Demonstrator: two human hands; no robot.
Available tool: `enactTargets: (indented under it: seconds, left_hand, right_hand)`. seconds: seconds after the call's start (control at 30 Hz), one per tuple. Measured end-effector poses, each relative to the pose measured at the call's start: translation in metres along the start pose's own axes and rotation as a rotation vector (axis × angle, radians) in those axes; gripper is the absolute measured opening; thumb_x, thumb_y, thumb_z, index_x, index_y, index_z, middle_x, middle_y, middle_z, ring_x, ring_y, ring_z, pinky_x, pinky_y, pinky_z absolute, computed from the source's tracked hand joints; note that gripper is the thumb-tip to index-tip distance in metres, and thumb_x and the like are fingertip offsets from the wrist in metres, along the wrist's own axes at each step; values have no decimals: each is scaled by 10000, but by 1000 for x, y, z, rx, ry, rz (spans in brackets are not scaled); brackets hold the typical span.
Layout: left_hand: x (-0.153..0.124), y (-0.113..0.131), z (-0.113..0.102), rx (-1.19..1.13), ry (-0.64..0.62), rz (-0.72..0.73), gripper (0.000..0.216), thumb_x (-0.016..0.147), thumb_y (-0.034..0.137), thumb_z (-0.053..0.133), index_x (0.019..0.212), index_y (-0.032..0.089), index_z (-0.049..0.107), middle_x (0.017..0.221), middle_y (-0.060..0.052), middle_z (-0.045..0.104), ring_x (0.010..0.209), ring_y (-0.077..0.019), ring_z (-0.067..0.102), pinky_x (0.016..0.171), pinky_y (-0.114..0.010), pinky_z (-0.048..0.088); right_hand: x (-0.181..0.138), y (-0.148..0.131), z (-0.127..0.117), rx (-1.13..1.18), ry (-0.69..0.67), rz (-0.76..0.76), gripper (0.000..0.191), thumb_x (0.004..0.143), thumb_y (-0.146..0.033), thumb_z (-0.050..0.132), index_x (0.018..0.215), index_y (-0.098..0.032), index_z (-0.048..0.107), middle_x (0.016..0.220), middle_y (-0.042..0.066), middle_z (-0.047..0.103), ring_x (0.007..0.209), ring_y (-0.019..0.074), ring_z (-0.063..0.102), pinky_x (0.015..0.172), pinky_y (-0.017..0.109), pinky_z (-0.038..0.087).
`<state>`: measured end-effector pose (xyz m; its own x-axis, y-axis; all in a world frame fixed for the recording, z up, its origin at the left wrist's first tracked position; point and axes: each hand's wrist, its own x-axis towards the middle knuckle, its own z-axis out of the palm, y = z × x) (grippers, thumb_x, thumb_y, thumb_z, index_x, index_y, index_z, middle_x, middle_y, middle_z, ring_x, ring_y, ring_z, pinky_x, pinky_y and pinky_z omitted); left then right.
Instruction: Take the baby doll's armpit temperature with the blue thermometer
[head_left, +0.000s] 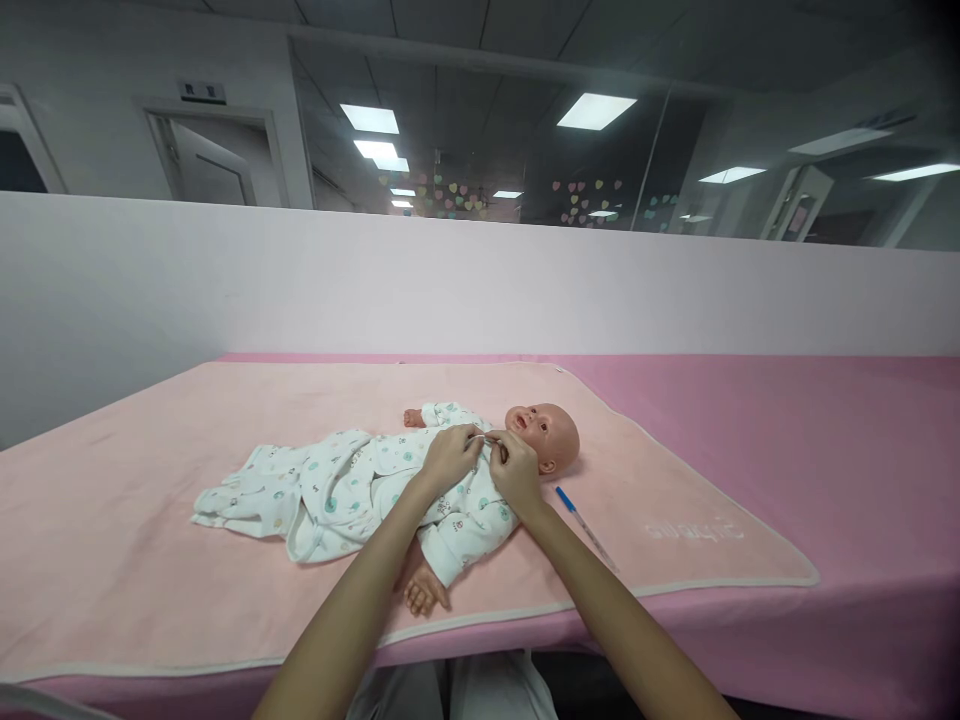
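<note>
A baby doll lies on its back with its head to the right, dressed in a white outfit with a green print. Over the doll's upper chest, just below its chin, my left hand and my right hand almost meet. Both hands have their fingers pinched together. A small white strip, seemingly a tie at the outfit's collar, shows between the fingertips; its ends are hidden. To the right of my right wrist lies a thin clear stick with a blue end, apart from the hand.
Beneath the doll is a peach blanket with a pale edge, spread over a pink cover. Behind the padded surface stands a low white partition. A window with heart stickers and an ajar door lie beyond.
</note>
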<state>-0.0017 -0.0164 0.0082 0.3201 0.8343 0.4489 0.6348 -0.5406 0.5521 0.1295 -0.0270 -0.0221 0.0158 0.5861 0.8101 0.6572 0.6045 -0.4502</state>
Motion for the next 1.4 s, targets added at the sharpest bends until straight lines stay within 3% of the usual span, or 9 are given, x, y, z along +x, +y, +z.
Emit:
enactTargets:
  seconds: [0.2,0.5,0.67,0.83,0.97,1.1,1.17,1.27,1.4]
  left_hand:
    - [2,-2,0,-14,-38,-7,275,811,291,364,875,202,616,878,-35,644,800,-174,564,641,-236,388]
    - [0,2,-3,-128,-37,-62,239,796,290,391,866,215,607,878,-11,636,835,-170,553,707,-240,402]
    - [0,-5,2,-248,125,-93,284,754,218,447,1024,220,535,852,6,617,670,-113,549,653,-232,425]
    - [5,-15,3,-419,266,-196,217,736,204,469,922,161,572,870,-43,617,669,-115,575,650,-241,457]
    - [10,-21,-6,-611,177,-295,222,737,255,492,900,134,581,828,-62,634,719,-137,603,701,-268,473]
    - [9,-26,-15,-774,48,-297,265,749,326,487,892,125,586,820,-76,637,759,-142,611,735,-278,469]
    - [5,-27,-17,-725,122,-233,274,761,339,465,895,131,581,775,-57,629,745,-137,602,728,-272,464]
    - [-5,-26,-20,-511,190,-122,253,780,326,439,866,144,593,729,-31,618,724,-134,581,710,-257,450]
    - [-15,-22,-29,-296,35,19,251,783,342,460,890,169,606,855,-39,635,796,-155,567,734,-256,435]
  right_hand:
    - [0,0,1,14,6,11,247,756,-105,382,823,-189,604,788,32,644,722,158,575,651,258,439]
    - [1,0,2,5,46,36,188,732,-120,404,735,-177,584,722,29,581,560,122,492,556,240,406]
    - [2,2,3,-14,6,31,215,733,-114,402,783,-172,603,783,49,589,655,140,532,628,253,426]
    - [3,2,2,-75,-19,32,148,703,-121,417,702,-176,554,676,23,552,612,138,509,561,242,390]
    - [3,-1,-1,-73,-5,66,130,688,-126,416,710,-178,532,656,5,540,530,117,476,500,228,371]
    - [1,-8,-6,-42,-70,-18,244,719,-153,444,923,-192,571,884,35,631,774,162,582,669,253,447]
    - [0,-12,-8,-21,-142,-92,296,756,-185,451,1031,-215,557,1006,29,628,907,170,578,758,264,450]
    - [1,-15,-8,-9,-208,-152,294,797,-220,441,1066,-236,558,1046,18,624,929,165,582,780,267,455]
    - [13,-12,-2,-52,-314,-190,211,794,-243,481,961,-239,610,914,19,650,796,160,600,708,264,468]
